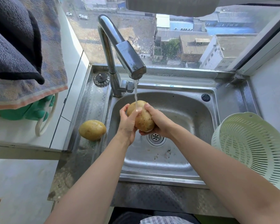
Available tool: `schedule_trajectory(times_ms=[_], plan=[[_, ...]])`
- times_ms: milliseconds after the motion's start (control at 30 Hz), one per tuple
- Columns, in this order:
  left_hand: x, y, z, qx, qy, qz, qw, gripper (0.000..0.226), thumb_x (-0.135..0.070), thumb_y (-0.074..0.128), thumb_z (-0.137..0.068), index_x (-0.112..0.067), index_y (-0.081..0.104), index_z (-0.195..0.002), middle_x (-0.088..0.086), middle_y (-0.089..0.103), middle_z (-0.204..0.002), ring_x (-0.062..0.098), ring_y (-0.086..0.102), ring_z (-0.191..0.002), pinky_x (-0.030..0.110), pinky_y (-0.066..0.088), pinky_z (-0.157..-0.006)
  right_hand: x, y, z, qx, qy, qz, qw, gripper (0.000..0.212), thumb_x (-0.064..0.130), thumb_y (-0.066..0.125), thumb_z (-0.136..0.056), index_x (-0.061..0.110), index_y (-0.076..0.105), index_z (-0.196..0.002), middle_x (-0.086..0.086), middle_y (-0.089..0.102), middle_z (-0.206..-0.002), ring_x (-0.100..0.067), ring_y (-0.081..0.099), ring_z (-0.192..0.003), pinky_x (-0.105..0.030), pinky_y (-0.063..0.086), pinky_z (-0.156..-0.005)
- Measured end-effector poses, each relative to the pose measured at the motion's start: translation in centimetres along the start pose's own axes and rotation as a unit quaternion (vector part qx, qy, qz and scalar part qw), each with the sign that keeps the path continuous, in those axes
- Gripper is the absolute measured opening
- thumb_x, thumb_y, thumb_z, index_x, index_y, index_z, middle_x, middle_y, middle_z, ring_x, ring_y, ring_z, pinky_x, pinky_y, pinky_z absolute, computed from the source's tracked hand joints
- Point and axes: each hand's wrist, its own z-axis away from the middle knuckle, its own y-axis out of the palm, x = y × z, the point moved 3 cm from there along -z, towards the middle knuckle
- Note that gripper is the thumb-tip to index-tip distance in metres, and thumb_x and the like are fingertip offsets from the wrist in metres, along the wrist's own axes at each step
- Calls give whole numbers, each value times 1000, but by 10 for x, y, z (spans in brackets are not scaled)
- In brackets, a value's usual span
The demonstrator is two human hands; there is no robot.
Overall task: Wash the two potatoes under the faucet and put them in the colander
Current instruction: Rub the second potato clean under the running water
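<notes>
A yellow-brown potato (142,117) is held over the steel sink (192,113) between both hands. My left hand (127,125) grips its left side and my right hand (158,122) cups its right side and underside. Water runs from the chrome faucet (128,57) onto the top of this potato. A second potato (92,130) lies on the sink's left ledge, apart from my hands. The white plastic colander (252,147) stands at the right of the sink and holds nothing that I can see.
Towels (23,54) hang at the upper left over green rubber gloves (31,112) on a white counter. A black strainer plug (101,79) rests behind the faucet base. The drain (155,136) lies below my hands. A window rises behind the sink.
</notes>
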Motion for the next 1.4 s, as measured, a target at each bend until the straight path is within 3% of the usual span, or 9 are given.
schedule_trajectory(times_ms=[133, 367, 500, 633, 733, 833, 967, 1100, 1400], plan=[[-2, 0, -2, -38, 20, 10, 999, 50, -16, 63, -91, -28, 40, -134, 11, 52, -131, 24, 61, -97, 34, 55, -68, -4, 8, -1, 53, 18, -57, 997, 71, 29, 60, -70, 12, 35, -134, -23, 43, -137, -41, 62, -110, -46, 59, -71], [-9, -8, -2, -47, 43, 5, 998, 50, -15, 66, -84, -38, 42, -120, 6, 52, -127, 27, 58, -103, 40, 54, -75, -3, 20, -10, 28, 30, -74, 996, 59, 26, 48, -78, 12, 39, -135, -24, 49, -136, -41, 61, -111, -48, 60, -69], [-14, -15, -2, -53, 69, 8, 996, 49, -10, 64, -87, -32, 41, -123, 4, 52, -120, 23, 58, -98, 35, 53, -73, -2, 28, -9, 26, 24, -59, 998, 68, 25, 50, -69, 12, 38, -134, -23, 47, -135, -41, 60, -111, -47, 61, -69], [-14, -19, -1, -52, 59, 22, 997, 54, -17, 68, -80, -34, 40, -123, 9, 51, -128, 28, 58, -105, 44, 55, -83, 0, 34, -10, 27, 19, -44, 998, 66, 27, 50, -70, 13, 38, -133, -23, 47, -135, -40, 60, -112, -44, 60, -67], [-16, -19, 1, -51, 55, 26, 997, 61, -22, 68, -69, -34, 40, -122, 10, 51, -130, 28, 59, -105, 41, 55, -79, 0, 35, -10, 30, 15, -29, 999, 70, 27, 52, -66, 15, 38, -134, -21, 48, -133, -39, 61, -110, -44, 60, -67], [-15, -19, -1, -52, 56, 26, 997, 54, -15, 67, -82, -32, 39, -124, 11, 50, -131, 29, 58, -106, 42, 54, -81, 0, 35, -12, 25, 14, -32, 999, 68, 25, 52, -67, 16, 39, -133, -22, 47, -133, -40, 60, -112, -45, 60, -69], [-16, -20, -2, -72, 41, 48, 995, 49, -13, 64, -87, -31, 39, -125, 16, 49, -137, 30, 57, -107, 43, 53, -83, -2, 34, -13, 80, 2, -39, 996, 60, 21, 50, -77, 18, 43, -136, -22, 46, -141, -41, 56, -121, -52, 57, -83], [-15, -18, -1, -95, 22, 86, 991, 44, -14, 61, -89, -29, 38, -123, 17, 49, -134, 26, 56, -99, 36, 51, -69, -3, 28, -5, 117, -28, -22, 992, 46, 21, 36, -92, 21, 49, -136, -19, 53, -139, -36, 53, -127, -51, 50, -99], [-13, -14, -1, -127, -11, 99, 987, 43, -17, 58, -91, -29, 41, -128, 13, 47, -137, 25, 55, -93, 38, 49, -62, -2, 34, 3, 120, -47, -45, 991, 39, 20, 28, -95, 14, 52, -125, -14, 57, -119, -29, 52, -112, -54, 35, -110]])
